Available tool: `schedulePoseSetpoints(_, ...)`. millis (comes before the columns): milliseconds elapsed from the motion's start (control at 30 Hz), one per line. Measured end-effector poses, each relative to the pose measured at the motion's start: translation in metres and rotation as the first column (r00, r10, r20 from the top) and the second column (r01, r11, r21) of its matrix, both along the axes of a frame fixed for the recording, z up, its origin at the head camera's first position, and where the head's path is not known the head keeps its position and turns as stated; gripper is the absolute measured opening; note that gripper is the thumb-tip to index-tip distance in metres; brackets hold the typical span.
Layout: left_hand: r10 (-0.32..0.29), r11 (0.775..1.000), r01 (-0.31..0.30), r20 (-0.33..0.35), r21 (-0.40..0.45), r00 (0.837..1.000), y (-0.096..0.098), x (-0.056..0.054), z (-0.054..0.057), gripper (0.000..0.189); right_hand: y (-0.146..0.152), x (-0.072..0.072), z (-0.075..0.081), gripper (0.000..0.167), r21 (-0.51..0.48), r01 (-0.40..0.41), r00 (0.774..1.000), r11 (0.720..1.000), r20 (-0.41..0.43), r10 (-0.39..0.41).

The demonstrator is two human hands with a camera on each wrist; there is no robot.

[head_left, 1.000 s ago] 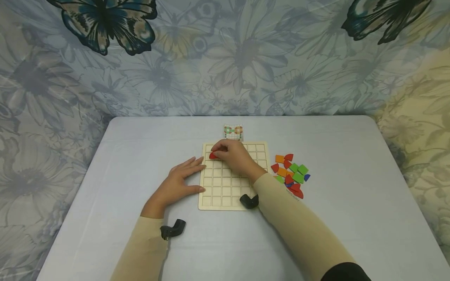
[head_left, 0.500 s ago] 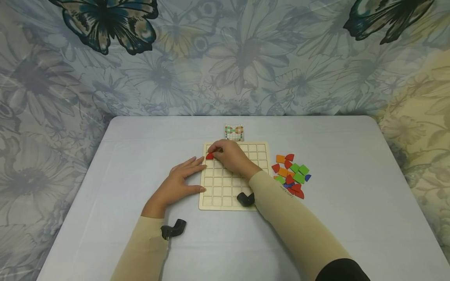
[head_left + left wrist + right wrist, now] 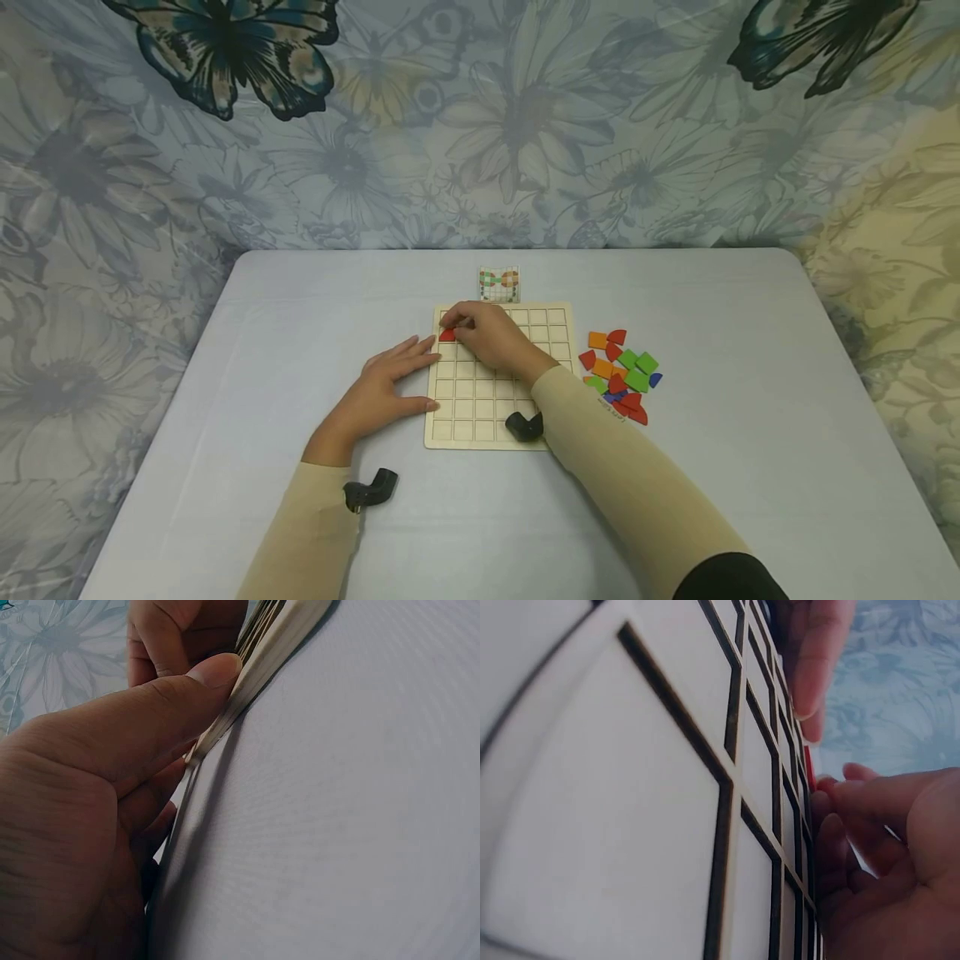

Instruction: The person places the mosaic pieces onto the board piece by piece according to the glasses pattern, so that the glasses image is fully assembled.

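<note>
A red quarter-circle tile (image 3: 447, 335) lies at the left column of the pale wooden grid board (image 3: 483, 433), second row from the far edge. My right hand (image 3: 491, 337) reaches across the board and pinches this tile with thumb and index finger. In the right wrist view, the red tile (image 3: 810, 766) shows as a thin strip at the fingertips. My left hand (image 3: 382, 392) lies with fingers spread along the board's left edge. The left wrist view shows its thumb (image 3: 214, 673) resting on the side of the board (image 3: 277, 652).
Loose tiles lie right of the board: red quarter-circles (image 3: 632, 408), green tiles (image 3: 637, 380), orange squares (image 3: 597, 340) and a blue piece (image 3: 656, 380). A small pattern card (image 3: 499, 284) lies beyond the far edge. A patterned cloth backdrop (image 3: 525, 125) rises behind the table.
My right hand has shifted slightly left with the red tile, from the second column to the first, and then stays nearly still there. The left hand has kept its place.
</note>
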State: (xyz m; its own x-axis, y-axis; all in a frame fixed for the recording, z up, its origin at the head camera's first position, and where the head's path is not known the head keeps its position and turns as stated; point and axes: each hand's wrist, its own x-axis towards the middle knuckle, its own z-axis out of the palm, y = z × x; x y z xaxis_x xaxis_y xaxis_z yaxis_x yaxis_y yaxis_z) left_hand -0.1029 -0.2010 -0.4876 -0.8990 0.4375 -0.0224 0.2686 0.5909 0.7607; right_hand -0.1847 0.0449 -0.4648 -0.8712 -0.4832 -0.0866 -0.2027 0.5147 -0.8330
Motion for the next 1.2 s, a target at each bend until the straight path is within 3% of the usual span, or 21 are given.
schedulePoseSetpoints(233,-0.007,1.000,0.007,-0.012,0.001,1.000,0.001,-0.001,-0.001,0.076,0.004,0.002,0.000,0.027,-0.091,0.014,0.999,0.996,0.053,-0.009)
schedulePoseSetpoints(667,0.003,1.000,-0.003,-0.007,-0.009,1.000,0.001,0.000,-0.002,0.078,0.028,0.013,0.015,0.054,-0.268,-0.002,0.996,0.963,0.088,0.027)
schedulePoseSetpoints(967,0.002,1.000,-0.002,-0.005,-0.010,1.000,0.002,-0.001,-0.002,0.078,0.057,0.025,0.031,0.051,-0.389,0.022,0.993,0.921,0.113,0.024)
schedulePoseSetpoints(1200,0.007,1.000,-0.007,0.001,-0.011,1.000,0.001,0.000,-0.001,0.077,0.077,0.038,0.035,0.074,-0.525,0.017,0.985,0.851,0.153,0.075)
